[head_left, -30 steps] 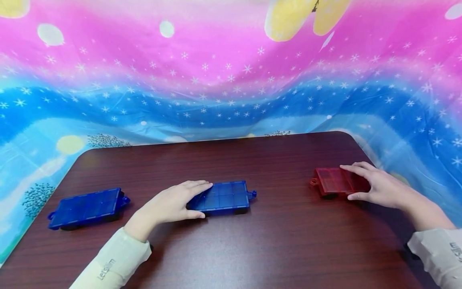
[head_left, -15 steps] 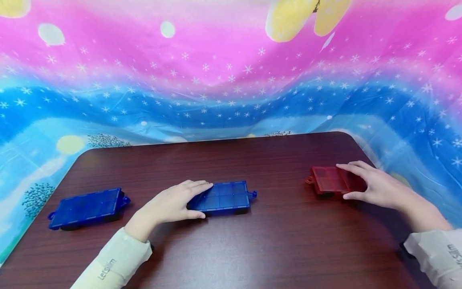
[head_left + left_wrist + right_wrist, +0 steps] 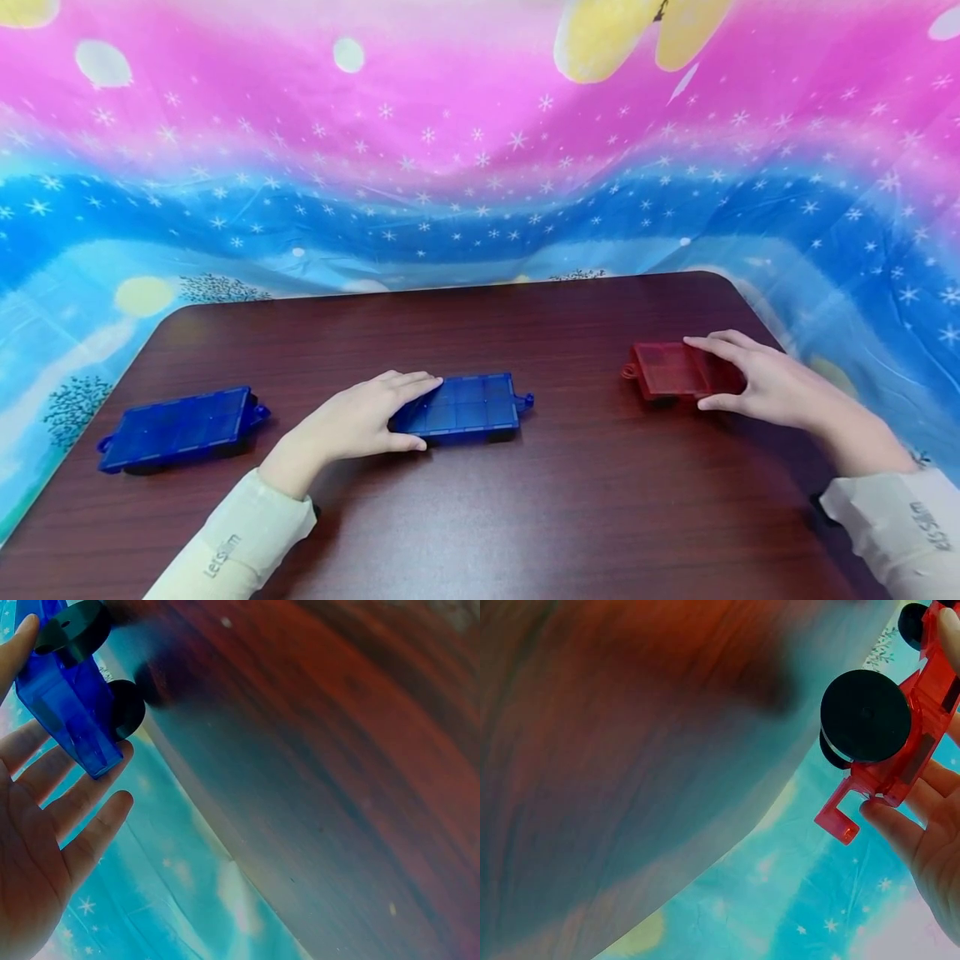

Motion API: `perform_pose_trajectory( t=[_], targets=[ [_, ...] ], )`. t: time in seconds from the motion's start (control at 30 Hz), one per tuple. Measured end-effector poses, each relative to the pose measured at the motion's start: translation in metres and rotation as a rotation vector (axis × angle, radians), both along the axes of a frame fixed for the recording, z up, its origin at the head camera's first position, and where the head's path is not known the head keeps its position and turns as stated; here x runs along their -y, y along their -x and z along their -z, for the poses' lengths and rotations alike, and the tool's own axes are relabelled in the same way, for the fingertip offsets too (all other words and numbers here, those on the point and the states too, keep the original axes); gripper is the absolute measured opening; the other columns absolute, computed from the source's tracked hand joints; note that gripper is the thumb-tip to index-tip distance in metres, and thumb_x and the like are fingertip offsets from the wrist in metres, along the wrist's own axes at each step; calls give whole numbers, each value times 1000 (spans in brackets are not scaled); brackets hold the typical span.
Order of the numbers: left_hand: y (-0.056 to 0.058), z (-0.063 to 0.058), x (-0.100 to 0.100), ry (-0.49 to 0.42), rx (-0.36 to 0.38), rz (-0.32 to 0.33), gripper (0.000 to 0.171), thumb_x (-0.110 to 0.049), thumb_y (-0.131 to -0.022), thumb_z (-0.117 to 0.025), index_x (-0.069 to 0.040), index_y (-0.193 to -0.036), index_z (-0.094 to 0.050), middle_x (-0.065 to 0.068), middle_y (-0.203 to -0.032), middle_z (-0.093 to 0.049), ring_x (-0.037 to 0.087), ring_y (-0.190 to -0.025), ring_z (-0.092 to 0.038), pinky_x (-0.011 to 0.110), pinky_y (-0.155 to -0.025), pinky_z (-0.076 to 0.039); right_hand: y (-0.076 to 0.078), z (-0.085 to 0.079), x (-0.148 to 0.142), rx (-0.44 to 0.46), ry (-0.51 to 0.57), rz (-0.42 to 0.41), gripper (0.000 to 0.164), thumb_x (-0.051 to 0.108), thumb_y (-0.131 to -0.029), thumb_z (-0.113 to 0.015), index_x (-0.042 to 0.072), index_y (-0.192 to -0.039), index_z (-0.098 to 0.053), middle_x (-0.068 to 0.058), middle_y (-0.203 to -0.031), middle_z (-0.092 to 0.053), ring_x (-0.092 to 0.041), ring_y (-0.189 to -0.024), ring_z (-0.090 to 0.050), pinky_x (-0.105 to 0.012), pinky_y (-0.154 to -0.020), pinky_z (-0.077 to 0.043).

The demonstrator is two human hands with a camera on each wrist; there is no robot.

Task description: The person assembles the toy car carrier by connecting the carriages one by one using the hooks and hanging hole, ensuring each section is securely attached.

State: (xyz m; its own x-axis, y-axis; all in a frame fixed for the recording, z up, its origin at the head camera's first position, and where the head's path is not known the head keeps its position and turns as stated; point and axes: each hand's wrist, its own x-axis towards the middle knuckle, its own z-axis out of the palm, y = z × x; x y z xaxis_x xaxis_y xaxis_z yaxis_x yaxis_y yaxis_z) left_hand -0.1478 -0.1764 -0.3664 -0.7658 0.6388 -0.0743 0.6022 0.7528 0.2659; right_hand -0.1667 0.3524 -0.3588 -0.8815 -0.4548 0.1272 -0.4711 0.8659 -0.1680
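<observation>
A translucent blue toy wagon point(image 3: 476, 406) with black wheels stands at mid-table, its hitch pointing right. My left hand point(image 3: 348, 423) grips its left end, thumb along the near side and fingers over the far edge; the palm covers that end in the head view. To the right, my right hand point(image 3: 780, 387) holds a translucent red toy wagon point(image 3: 670, 368) between thumb and fingers, with a ring hitch point(image 3: 627, 371) facing left. The right wrist view shows its black wheel point(image 3: 866, 716) and a red hook point(image 3: 836, 817) at the end near the palm.
A second blue toy wagon point(image 3: 176, 429) stands on the left of the dark wood table point(image 3: 525, 517), touched by neither hand. Behind the table hangs a pink and blue snowflake cloth point(image 3: 450, 208). The table's right edge lies close behind the right hand.
My right hand has slid the red wagon left, towards the middle blue wagon. The left hand and both blue wagons have stayed in place.
</observation>
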Motion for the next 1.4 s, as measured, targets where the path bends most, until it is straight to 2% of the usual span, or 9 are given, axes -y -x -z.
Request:
perform_pose_trajectory(
  t=[0.67,1.4],
  targets=[
    [0,-1,-1,4,-3,-1,80,-51,-87,-72,-16,-152,-43,10,-153,-46,30,-140,-46,49,-109,-44,-1,-10,36,66,-29,-19,84,50,-76,-83,18,-146,-49,-16,-136,-53,-39,-113,-60,-58,-87,-54],
    [0,0,-1,-3,2,-1,81,-50,-86,-73,-15,-152,-43,11,-153,-47,30,-140,-45,49,-110,-43,-5,-9,79,76,-20,-62,83,41,-75,-86,21,-147,-49,-15,-139,-52,-36,-120,-59,-55,-92,-52]
  ],
)
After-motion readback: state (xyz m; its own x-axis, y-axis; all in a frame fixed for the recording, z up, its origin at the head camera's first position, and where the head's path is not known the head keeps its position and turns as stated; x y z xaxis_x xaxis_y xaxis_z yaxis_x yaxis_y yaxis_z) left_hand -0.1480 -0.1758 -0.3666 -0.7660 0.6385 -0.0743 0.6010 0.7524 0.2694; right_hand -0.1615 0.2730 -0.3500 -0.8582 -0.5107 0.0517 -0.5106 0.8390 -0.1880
